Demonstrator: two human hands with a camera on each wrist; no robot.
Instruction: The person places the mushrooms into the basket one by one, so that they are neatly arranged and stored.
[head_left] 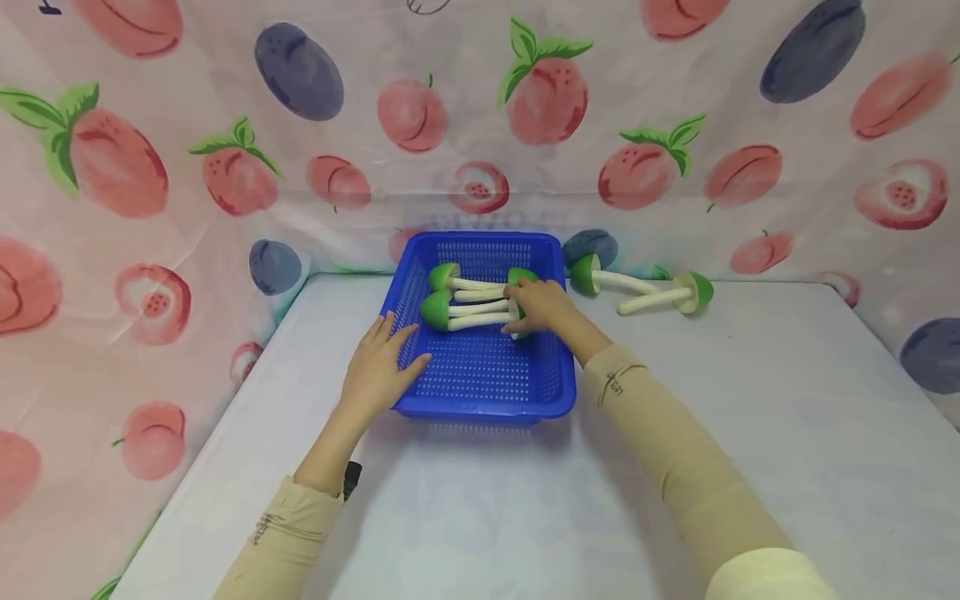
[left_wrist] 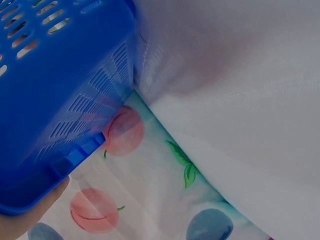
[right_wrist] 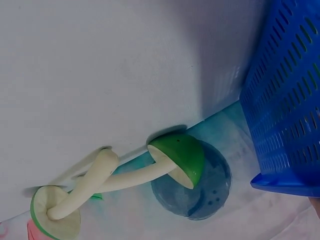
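Note:
Several toy mushrooms with green caps and white stems lie side by side in a blue plastic basket (head_left: 472, 367). My right hand (head_left: 543, 307) reaches over the basket's right rim and grips a toy mushroom (head_left: 480, 319) near its cap at the right end of the row; the fingers hide much of that cap. Over the left rim lies my left hand (head_left: 377, 367), its fingers extended and spread, the thumb pointing into the basket. The right wrist view shows the basket's outer wall (right_wrist: 290, 110) at the right.
To the basket's right, a toy mushroom (head_left: 622, 282) lies by the back edge of the white table (head_left: 750, 433), and another mushroom (head_left: 693, 293) crosses its stem. A fruit-printed cloth (head_left: 480, 100) hangs behind, close to the basket's far rim.

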